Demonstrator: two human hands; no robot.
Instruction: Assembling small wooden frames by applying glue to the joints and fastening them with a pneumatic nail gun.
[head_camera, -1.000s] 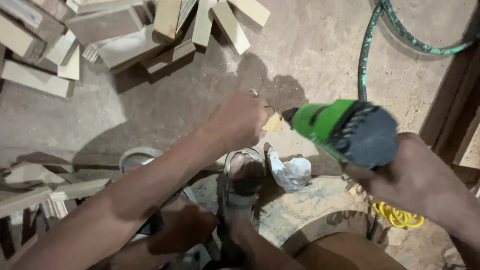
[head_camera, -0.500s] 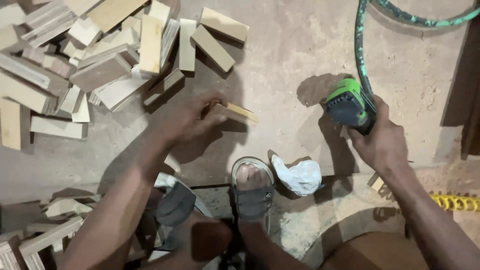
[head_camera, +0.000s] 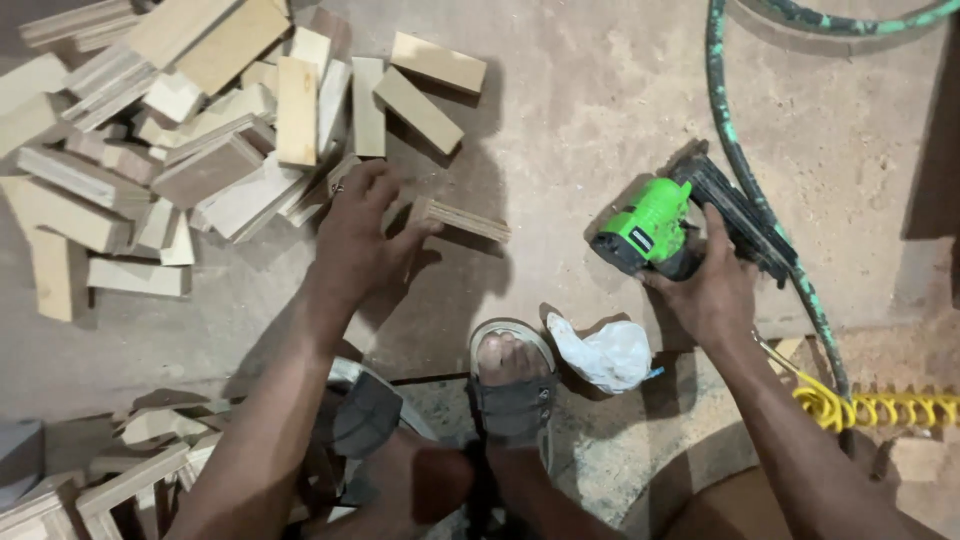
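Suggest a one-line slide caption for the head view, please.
Left hand touches a small wooden block beside the block pile; right hand grips a green nail gun.

Two hands: left (head_camera: 360, 240), right (head_camera: 712, 290). One green nail gun (head_camera: 665, 225). One green hose (head_camera: 745, 170). One yellow coiled hose (head_camera: 880, 408). One white bag (head_camera: 605, 352). Two sandals (head_camera: 512, 390). Wood blocks (head_camera: 230, 130): dozens, too heaped to count exactly.

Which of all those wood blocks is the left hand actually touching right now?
The small plywood block lying alone on the floor right of the pile, layered edge showing. The left hand has its fingertips on its near end; the others lie untouched.
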